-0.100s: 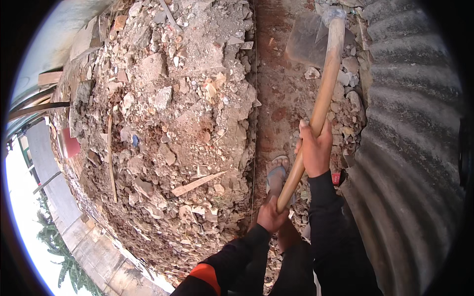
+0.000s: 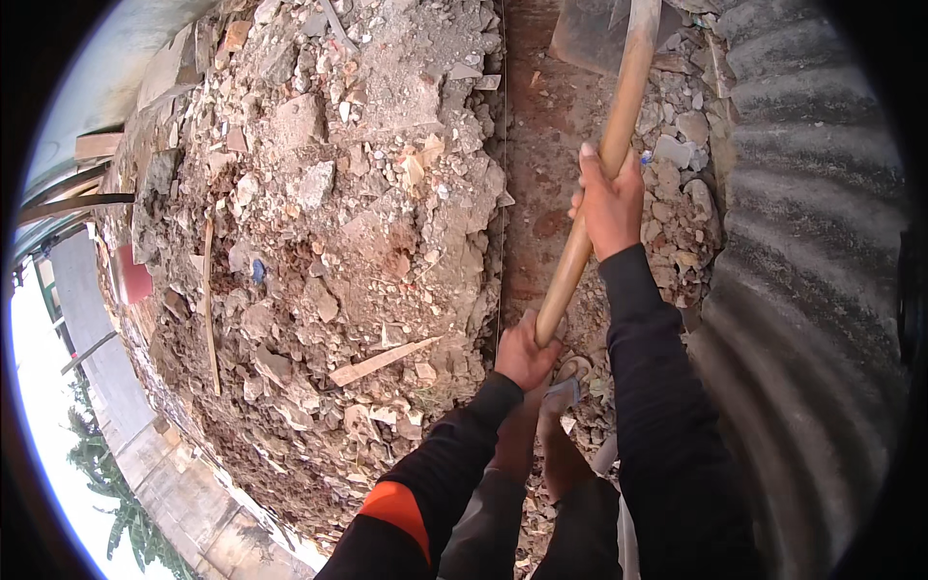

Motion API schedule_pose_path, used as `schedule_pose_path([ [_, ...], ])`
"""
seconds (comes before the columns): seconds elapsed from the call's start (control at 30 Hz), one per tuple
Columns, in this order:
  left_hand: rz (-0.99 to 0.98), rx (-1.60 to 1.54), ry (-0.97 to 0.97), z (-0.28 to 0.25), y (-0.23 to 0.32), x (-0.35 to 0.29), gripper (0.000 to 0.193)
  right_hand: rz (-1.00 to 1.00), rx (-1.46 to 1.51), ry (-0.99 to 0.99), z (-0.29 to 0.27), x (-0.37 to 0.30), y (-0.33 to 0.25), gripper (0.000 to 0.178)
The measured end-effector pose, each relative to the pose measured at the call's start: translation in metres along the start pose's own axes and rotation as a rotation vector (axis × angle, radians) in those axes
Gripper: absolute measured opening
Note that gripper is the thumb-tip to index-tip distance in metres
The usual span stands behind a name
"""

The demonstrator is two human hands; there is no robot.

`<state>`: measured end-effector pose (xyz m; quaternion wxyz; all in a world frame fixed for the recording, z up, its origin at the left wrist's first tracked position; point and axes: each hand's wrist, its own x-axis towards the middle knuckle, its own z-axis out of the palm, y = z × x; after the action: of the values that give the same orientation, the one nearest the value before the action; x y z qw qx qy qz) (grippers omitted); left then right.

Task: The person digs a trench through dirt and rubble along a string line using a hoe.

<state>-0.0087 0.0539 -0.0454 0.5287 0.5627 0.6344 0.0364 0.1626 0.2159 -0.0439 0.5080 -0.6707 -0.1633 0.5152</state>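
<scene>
A hoe with a long wooden handle runs up and to the right through the trench. Around the butt end of the handle my left hand is closed. Farther up, my right hand wraps the shaft, its thumb lying along the wood. The broad, flat metal blade is at the top edge, over the reddish trench floor; its socket is cut off by the picture's edge. Whether the blade touches the ground, I cannot tell.
Broken rubble fills the left side, with a wood splinter and a thin stick on it. A taut string follows the trench. Corrugated sheeting walls the right. My sandalled foot stands below the handle.
Both hands and the hoe have moved away from me, up the picture. The blade has slid partly out of view at the top. Both hands keep their hold on the handle.
</scene>
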Motion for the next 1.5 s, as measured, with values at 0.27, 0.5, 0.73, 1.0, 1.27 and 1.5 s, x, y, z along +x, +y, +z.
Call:
schedule_pose_path([
  [0.27, -0.201, -0.091, -0.147, 0.019, 0.001, -0.108, 0.046, 0.306, -0.186, 0.01, -0.017, -0.066, 0.034, 0.041],
  [0.5, 0.057, -0.043, -0.084, -0.017, -0.007, -0.014, 0.036, -0.093, -0.149, 0.205, 0.014, -0.046, -0.034, 0.038],
  [0.73, -0.295, -0.173, -0.06, 0.015, 0.01, -0.116, 0.035, 0.394, -0.184, 0.028, -0.018, -0.068, 0.079, 0.036],
  [1.0, -0.076, 0.005, -0.095, -0.004, 0.011, -0.078, 0.033, 0.07, 0.011, 0.174, -0.022, -0.082, -0.014, 0.032],
  [1.27, -0.306, -0.158, -0.12, 0.034, 0.003, -0.191, 0.036, 0.49, -0.143, -0.006, -0.039, -0.13, 0.068, 0.036],
  [1.5, -0.066, 0.075, -0.078, 0.009, -0.013, -0.14, 0.033, 0.171, -0.008, 0.165, -0.038, -0.153, 0.005, 0.031],
])
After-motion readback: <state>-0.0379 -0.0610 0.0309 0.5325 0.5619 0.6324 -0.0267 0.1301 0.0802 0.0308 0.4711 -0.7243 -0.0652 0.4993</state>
